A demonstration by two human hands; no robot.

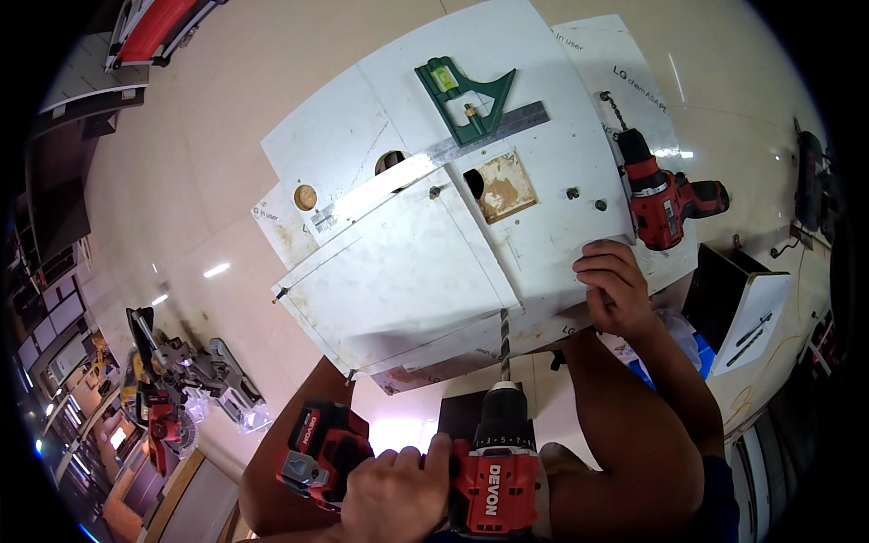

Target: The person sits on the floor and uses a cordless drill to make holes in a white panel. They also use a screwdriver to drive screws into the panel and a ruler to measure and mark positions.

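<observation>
One spiral metal bit (506,348), red plastic drill (491,491), flat white panel (407,271)

L hand (398,493) at the grip: bare, rounded knuckles. R hand (619,288), up & R of grip: bare too, w/ slim wrist, forearm (681,385) bare. L leg (272,480) and R leg (629,430), either side of grip, bare w/ rounded outlines. Dk navy cloth (720,496) far R of grip, sleeve or shorts unclear.

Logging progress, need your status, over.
Left hand gripping drill; bit near panel corner. Right hand at board edge. Square, second drill lie clear of bit.
</observation>
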